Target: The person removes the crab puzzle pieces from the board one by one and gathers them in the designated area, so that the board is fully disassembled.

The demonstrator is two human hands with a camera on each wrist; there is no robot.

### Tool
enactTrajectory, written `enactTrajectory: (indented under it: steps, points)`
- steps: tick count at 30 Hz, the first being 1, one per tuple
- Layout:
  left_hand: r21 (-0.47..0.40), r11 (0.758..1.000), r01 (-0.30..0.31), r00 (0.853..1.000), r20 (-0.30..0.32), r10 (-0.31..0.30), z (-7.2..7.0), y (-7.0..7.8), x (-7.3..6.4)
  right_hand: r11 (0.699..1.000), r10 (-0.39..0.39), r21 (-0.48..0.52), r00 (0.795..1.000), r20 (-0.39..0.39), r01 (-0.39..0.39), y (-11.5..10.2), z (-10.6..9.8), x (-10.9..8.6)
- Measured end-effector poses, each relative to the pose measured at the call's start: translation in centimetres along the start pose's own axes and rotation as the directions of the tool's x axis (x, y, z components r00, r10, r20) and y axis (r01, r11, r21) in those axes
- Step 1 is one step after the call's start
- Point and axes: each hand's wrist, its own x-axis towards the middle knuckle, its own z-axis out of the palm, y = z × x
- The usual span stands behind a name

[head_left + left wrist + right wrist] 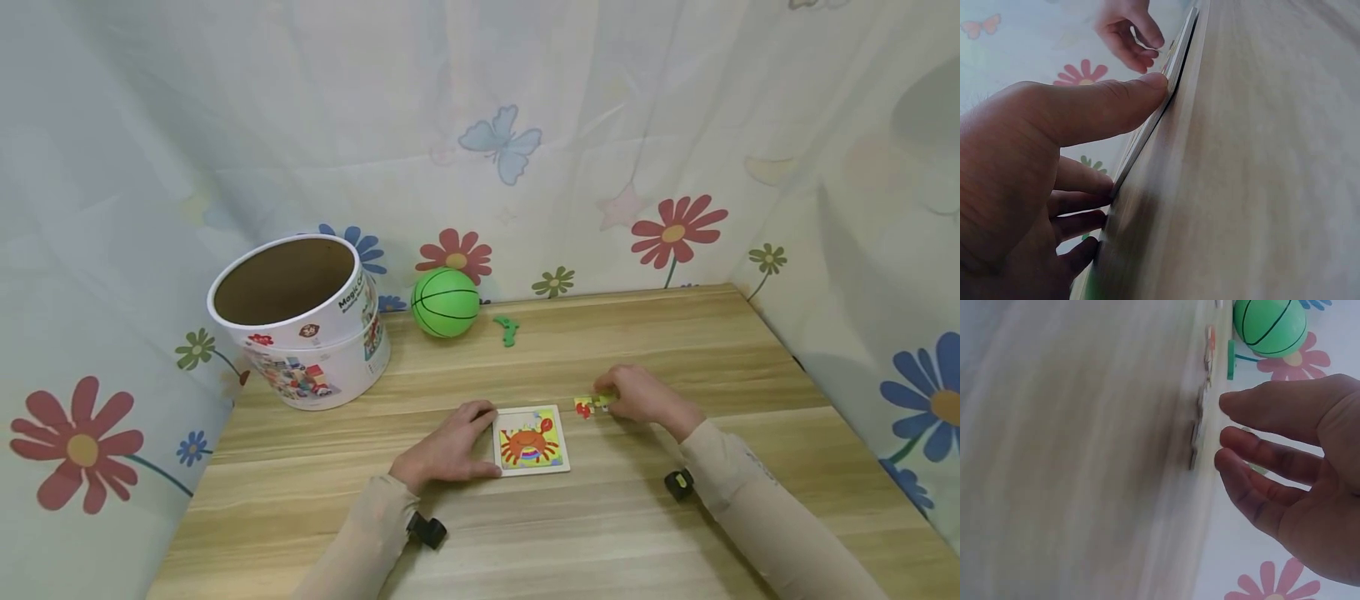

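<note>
A small square jigsaw puzzle board [534, 473] with a pale frame and an orange crab picture lies on the table. My left hand [448, 447] holds its left side, thumb at the near corner and fingers at the far one. In the left wrist view, the thumb rests on the thin edge of the board. To the right of the board lie a few loose yellow and red puzzle pieces [582, 407]. Over their right end is my right hand [639, 395], partly hiding them. Seen from the right wrist, its fingers are loosely bent beside the pieces [1200, 406], with nothing between them.
A large white bucket [315, 367] with printed pictures stands at the back left of the wooden table [600, 533]. Beside it sits a green ball [446, 302] with black lines, and a small green piece [507, 330] lies right of that. Flowered curtains surround the table.
</note>
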Motion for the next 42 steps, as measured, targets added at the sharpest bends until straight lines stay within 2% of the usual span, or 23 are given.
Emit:
enactTrajectory:
  steps: [8,14,19,29,32,42]
  points:
    - [0.003,1.0,0.004,1.0,-0.002,-0.004,0.0,0.1,0.0,0.999,-0.015,0.043,0.999,-0.028,0.017,-1.8,-0.3,0.5]
    - [-0.002,1.0,0.017,1.0,0.01,-0.017,0.0,0.1,0.0,0.998,-0.067,0.013,0.997,-0.043,0.068,-3.3,-0.1,1.1]
    - [-0.002,1.0,0.008,1.0,0.005,-0.008,0.0,0.1,0.0,0.997,-0.076,0.009,0.997,-0.033,0.076,-4.2,0.2,1.6]
    - [0.0,1.0,0.002,1.0,0.0,-0.002,-0.1,0.1,0.1,0.988,-0.153,0.004,0.988,-0.03,0.154,-5.4,1.3,2.6]
    - [-0.001,1.0,-0.001,1.0,-0.003,0.001,-0.1,0.1,0.1,0.988,-0.156,0.015,0.988,-0.015,0.156,-6.0,1.6,2.8]
    - [0.001,1.0,0.02,1.0,0.011,-0.02,0.0,0.1,0.2,0.977,-0.211,-0.008,0.977,-0.005,0.211,-7.2,2.3,3.2]
